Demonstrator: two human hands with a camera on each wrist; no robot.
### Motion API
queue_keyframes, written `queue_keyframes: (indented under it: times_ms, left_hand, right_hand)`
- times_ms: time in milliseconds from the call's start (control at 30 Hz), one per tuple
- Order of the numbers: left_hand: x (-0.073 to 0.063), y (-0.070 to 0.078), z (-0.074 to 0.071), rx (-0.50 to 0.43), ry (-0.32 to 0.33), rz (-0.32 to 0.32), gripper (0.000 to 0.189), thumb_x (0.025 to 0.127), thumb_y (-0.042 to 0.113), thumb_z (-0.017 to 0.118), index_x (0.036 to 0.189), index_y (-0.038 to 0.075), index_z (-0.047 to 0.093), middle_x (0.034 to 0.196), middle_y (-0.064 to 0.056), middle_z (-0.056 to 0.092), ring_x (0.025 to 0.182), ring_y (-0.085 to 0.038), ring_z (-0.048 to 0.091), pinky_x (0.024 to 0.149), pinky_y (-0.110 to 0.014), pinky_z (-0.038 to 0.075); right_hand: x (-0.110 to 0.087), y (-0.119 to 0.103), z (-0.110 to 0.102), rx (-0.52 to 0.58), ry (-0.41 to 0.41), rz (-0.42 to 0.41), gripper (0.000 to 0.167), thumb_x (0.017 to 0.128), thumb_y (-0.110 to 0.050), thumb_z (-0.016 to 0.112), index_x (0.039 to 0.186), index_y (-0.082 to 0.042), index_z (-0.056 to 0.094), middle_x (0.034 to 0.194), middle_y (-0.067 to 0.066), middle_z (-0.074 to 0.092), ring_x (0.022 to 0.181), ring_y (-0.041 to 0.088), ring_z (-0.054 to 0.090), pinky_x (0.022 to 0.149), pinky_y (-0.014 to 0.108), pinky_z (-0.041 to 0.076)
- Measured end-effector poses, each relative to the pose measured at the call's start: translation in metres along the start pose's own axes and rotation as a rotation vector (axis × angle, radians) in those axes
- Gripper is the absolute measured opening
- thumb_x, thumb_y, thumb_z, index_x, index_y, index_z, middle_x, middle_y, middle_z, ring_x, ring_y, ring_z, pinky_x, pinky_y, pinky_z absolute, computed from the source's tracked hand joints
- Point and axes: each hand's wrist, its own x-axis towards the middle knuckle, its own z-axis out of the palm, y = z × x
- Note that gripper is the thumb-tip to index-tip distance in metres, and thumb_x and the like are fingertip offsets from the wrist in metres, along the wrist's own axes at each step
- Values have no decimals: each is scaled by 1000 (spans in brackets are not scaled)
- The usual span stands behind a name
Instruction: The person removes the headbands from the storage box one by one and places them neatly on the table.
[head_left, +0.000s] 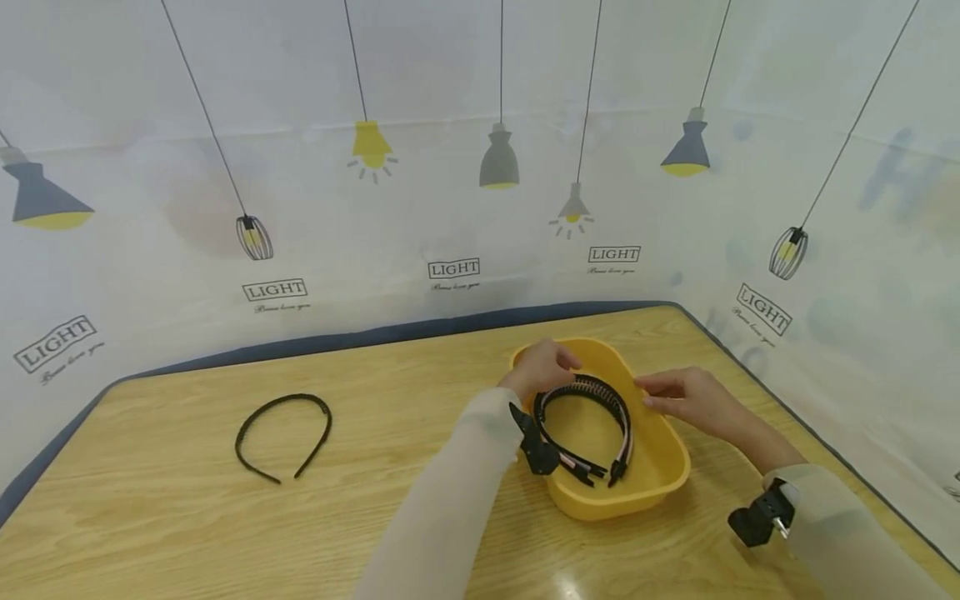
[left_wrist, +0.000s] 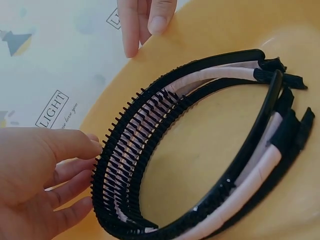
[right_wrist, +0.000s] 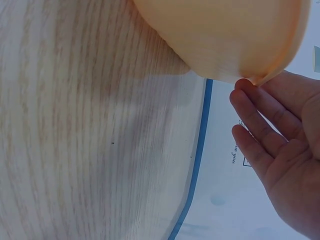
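Observation:
Several black and pink headbands (left_wrist: 220,200) lie nested together inside a yellow plastic basin (head_left: 663,467), their toothed inner sides showing in the left wrist view. My left hand (head_left: 542,367) reaches over the basin's far left side. Its loosely bent fingers (left_wrist: 72,145) are at the toothed outer edge of the headbands; nothing is seen gripped between them. On the opposite side, my right hand (head_left: 693,402) pinches the basin's rim, thumb inside and fingers (right_wrist: 257,117) outside. Another thin black headband (head_left: 283,397) lies alone at the left of the table.
The wooden table (head_left: 390,400) carries the basin near its right side. A pale cloth backdrop (head_left: 420,208) printed with lamps rises behind and at both sides. A dark blue border (head_left: 360,336) runs along the table's far edge.

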Motion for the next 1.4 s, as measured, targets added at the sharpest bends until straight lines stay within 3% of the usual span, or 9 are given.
queue_keyframes:
  times_ms: [367,600,900,1100,1400]
  left_hand:
    - [3,-2,1,67,-20,-2,28,83,-5,61,108,4,69,107,-8,65,99,-21,59,77,-27,50]
    - [3,-1,2,87,-19,-19,34,82,-12,58,107,7,70,108,-6,65,101,-20,58,79,-27,50]
    - [3,-2,2,30,-13,-33,33,82,-11,57,106,7,70,106,-6,65,99,-20,58,74,-26,51]
    - [7,-1,-1,45,-24,-1,32,81,-9,59,106,7,70,105,-5,66,100,-20,58,68,-22,49]
    - [9,4,-13,63,-26,41,28,83,-4,62,107,8,70,105,-5,66,99,-18,58,74,-23,49]
  right_hand:
    - [-1,-1,-1,5,13,-32,39,88,-16,62,118,9,58,108,23,62,94,32,62,74,32,53]
    - [-2,3,1,31,33,-106,39,88,-20,63,114,8,60,104,22,64,89,28,64,69,31,53]
    - [-3,-5,-1,14,3,-30,39,89,-15,61,118,9,57,109,24,61,95,32,62,73,31,53]
    - [-3,-4,-2,9,1,-30,38,89,-15,61,118,9,57,110,24,61,95,31,62,73,30,53]
    - [-4,-8,-3,4,1,-9,38,89,-15,61,118,9,57,110,24,61,96,31,62,73,30,53]
